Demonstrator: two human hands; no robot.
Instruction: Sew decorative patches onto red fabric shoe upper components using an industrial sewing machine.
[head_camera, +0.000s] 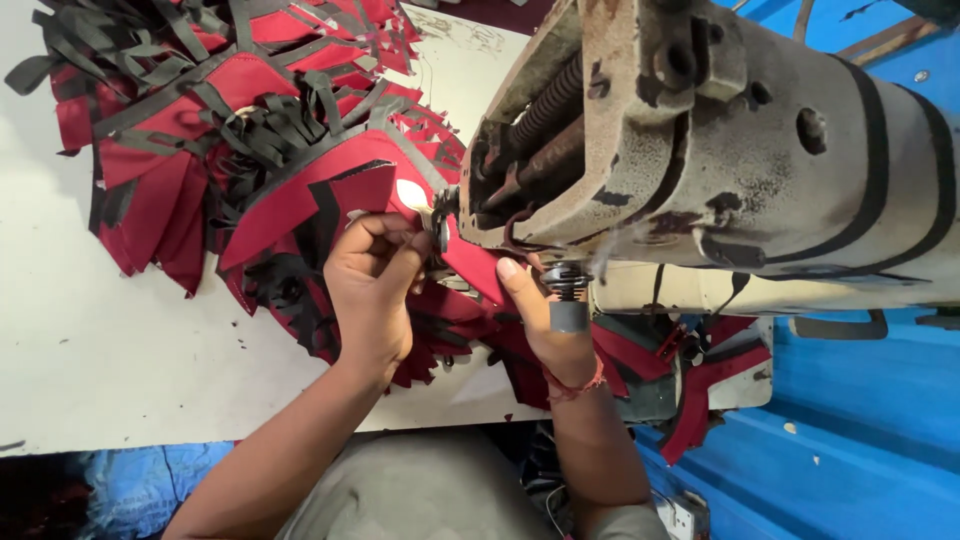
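Note:
My left hand (370, 285) pinches the edge of a red fabric piece with black trim (345, 175) right beside the needle area of an old, worn sewing machine (700, 150). On the other side of the needle, my right hand (545, 320) presses the same red fabric flat under the machine head, its thumb pointing up toward the presser foot. A red thread band circles the right wrist. The machine's head hides the needle itself.
A large heap of red pieces with black strips (220, 100) lies across the white table (100, 350) at the upper left. More red and black pieces hang off the table edge at the lower right (700, 390). Blue sheeting (860, 430) lies below on the right.

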